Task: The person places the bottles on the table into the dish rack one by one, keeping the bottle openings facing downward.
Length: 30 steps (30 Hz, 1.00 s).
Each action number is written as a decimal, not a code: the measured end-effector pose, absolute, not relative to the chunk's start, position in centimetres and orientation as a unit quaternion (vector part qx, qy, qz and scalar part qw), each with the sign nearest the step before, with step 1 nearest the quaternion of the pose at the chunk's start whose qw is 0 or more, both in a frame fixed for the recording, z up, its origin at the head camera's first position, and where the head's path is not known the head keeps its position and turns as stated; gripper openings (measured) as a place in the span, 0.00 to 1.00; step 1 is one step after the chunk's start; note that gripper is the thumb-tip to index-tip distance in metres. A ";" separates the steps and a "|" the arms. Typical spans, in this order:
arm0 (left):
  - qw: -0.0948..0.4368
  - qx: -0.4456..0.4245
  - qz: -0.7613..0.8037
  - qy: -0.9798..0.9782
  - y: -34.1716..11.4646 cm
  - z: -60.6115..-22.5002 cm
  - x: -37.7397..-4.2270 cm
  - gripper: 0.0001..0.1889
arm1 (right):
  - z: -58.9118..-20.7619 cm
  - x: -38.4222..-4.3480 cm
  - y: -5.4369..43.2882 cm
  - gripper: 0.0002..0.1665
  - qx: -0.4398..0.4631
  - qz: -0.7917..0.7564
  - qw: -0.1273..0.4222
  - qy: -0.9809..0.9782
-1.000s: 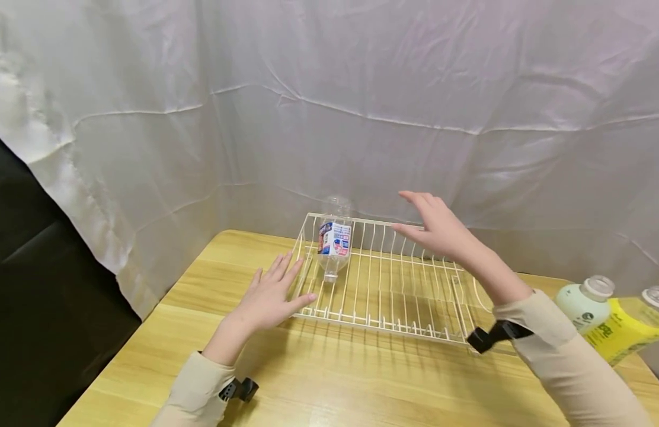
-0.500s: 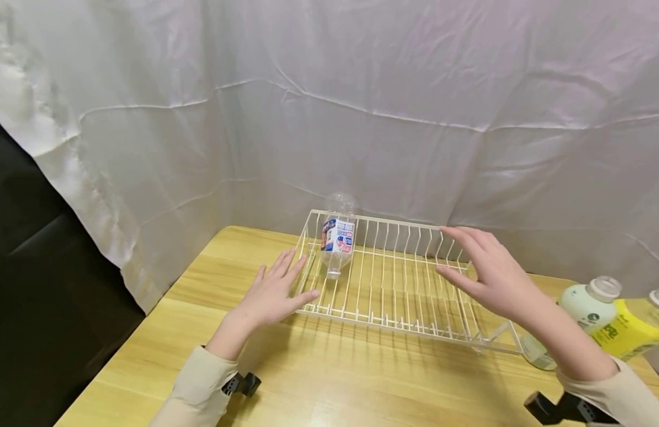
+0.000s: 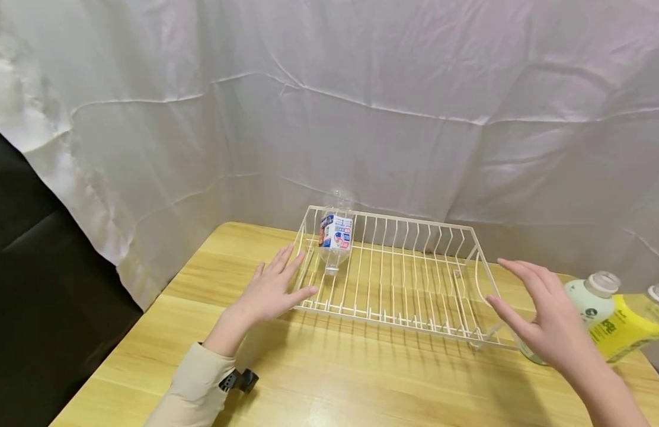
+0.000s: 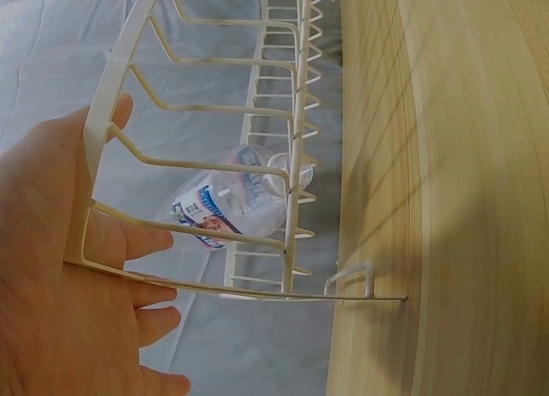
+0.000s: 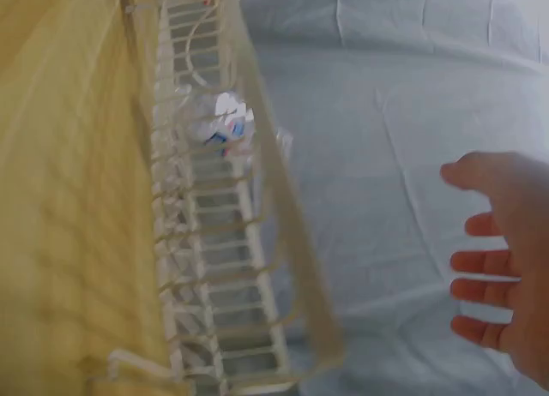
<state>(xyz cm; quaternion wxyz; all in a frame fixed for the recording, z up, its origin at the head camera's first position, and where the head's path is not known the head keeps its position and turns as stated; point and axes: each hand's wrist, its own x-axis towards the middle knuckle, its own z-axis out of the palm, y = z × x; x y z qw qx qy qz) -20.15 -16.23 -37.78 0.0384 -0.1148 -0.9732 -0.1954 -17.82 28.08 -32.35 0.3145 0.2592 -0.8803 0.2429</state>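
Observation:
A white wire dish rack (image 3: 415, 221) stands on the wooden table. Inside its left end leans a clear plastic bottle (image 3: 337, 231) with a blue, red and white label, neck down toward me. My left hand (image 3: 268, 296) rests at the rack's left end, fingers spread. In the left wrist view, the thumb reaches past the rack's frame (image 4: 101, 122) and the fingers extend by its end bar. My right hand (image 3: 550, 320) is in the air off the rack's right end, fingers extended and thumb apart, holding nothing. The right wrist view shows that hand (image 5: 515, 259) apart from the rack.
At the right edge stand a pale green bottle (image 3: 591, 302) and a clear bottle with a yellow label (image 3: 625, 326), partly behind my right hand. A grey curtain (image 3: 393, 107) hangs behind the table and along its left side.
My right hand has moved right and toward me, from over the rack to beyond its right end. The left hand has stayed at the left end; the bottle lies as before.

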 end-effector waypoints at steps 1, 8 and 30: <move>0.038 -0.115 -0.196 -0.973 -16.2 -37.8 -20.2 0.46 | -32.8 -17.7 28.4 0.39 0.262 0.242 0.330 -0.874; 0.035 -0.117 -0.200 -0.972 -16.1 -37.7 -20.2 0.46 | -35.9 -17.2 31.2 0.36 0.283 0.262 0.395 -0.834; 0.042 -0.118 -0.209 -0.970 -16.1 -37.7 -20.1 0.45 | -42.1 -15.3 37.5 0.26 0.084 0.147 0.204 -0.964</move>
